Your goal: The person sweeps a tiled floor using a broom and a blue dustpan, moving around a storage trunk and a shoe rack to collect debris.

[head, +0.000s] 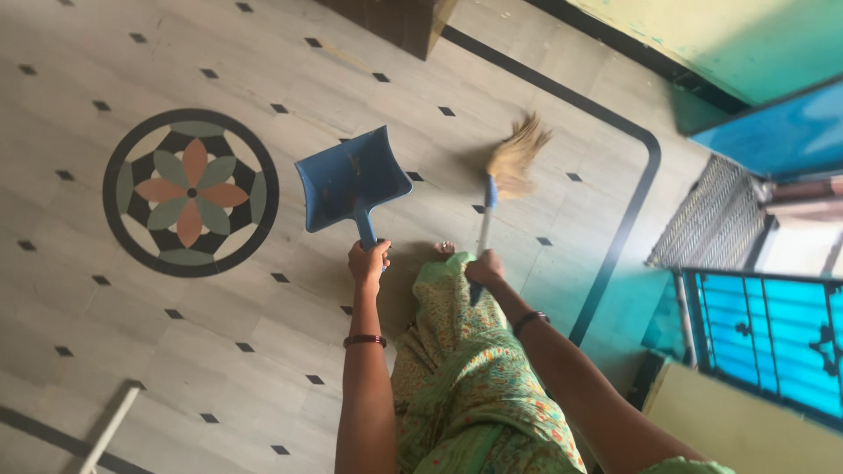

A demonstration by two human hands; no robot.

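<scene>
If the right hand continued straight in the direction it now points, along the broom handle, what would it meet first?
Probably the broom's straw head, just beyond the right hand along the handle. After that, only tiled floor shows, though depth is hard to judge.

This is the entrance hall of a home, shown by the pale tiled floor (263,351) with small black diamond insets and a round flower medallion (190,192), a woven doormat (711,215) and a blue metal grille gate (773,338).
</scene>
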